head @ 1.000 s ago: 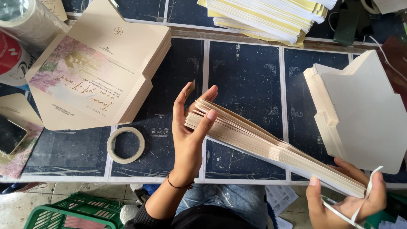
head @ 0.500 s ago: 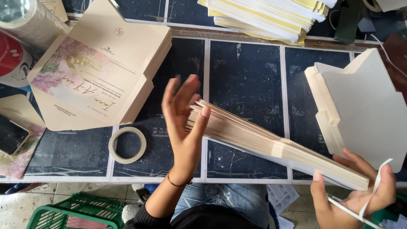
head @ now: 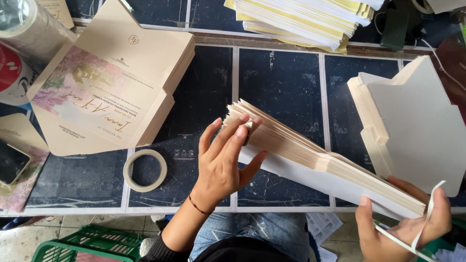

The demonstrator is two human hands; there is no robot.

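Note:
A thick fanned stack of cream flat envelopes (head: 310,155) lies slanted over the dark table. My left hand (head: 225,162) holds its far end, fingers on top and thumb underneath. My right hand (head: 405,228) grips the near end at the lower right and also holds a thin white strip (head: 427,218). Another cream stack of cut envelopes (head: 412,121) rests at the right, just behind the fanned stack.
A pile of printed floral envelopes (head: 111,87) lies at the left, a tape ring (head: 145,170) in front of it. Yellow-white sheets (head: 301,19) are stacked at the back. A large tape roll (head: 29,29) and a phone (head: 12,162) sit at far left; a green crate (head: 82,245) is below.
My left hand has closed over the far end of the fanned stack, fingers now on top. The stack has shifted slightly; my right hand stays at the near end.

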